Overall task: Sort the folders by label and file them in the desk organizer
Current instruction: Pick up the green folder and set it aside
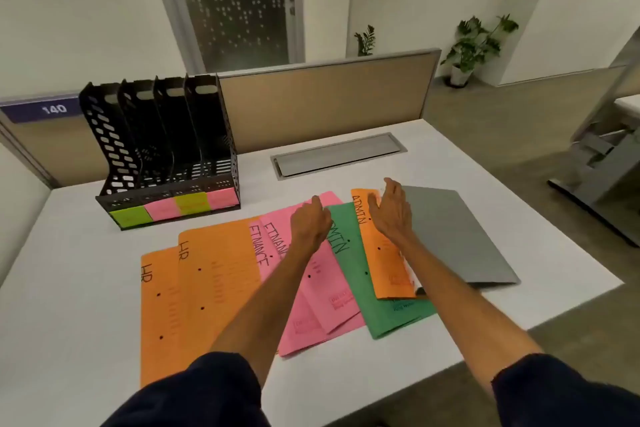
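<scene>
Ahead, in the head view, a white desk carries a fan of overlapping paper folders. From the left lie two orange folders marked HR, then two pink folders marked FINANCE, a green folder marked ADMIN, an orange folder marked ADMIN, and at the far right a plain grey folder partly under it. The left hand sits palm down over the far ends of the pink and green folders, fingers loosely bent and gripping nothing; whether its fingertips touch the paper cannot be told. The right hand stands edge-on with straight fingers above the far end of the orange ADMIN folder, beside the grey one, and holds nothing. At the desk's far left stands a black perforated plastic desk organizer with four upright slots, well apart from the folders. Green and pink sticky notes line its front lip.
</scene>
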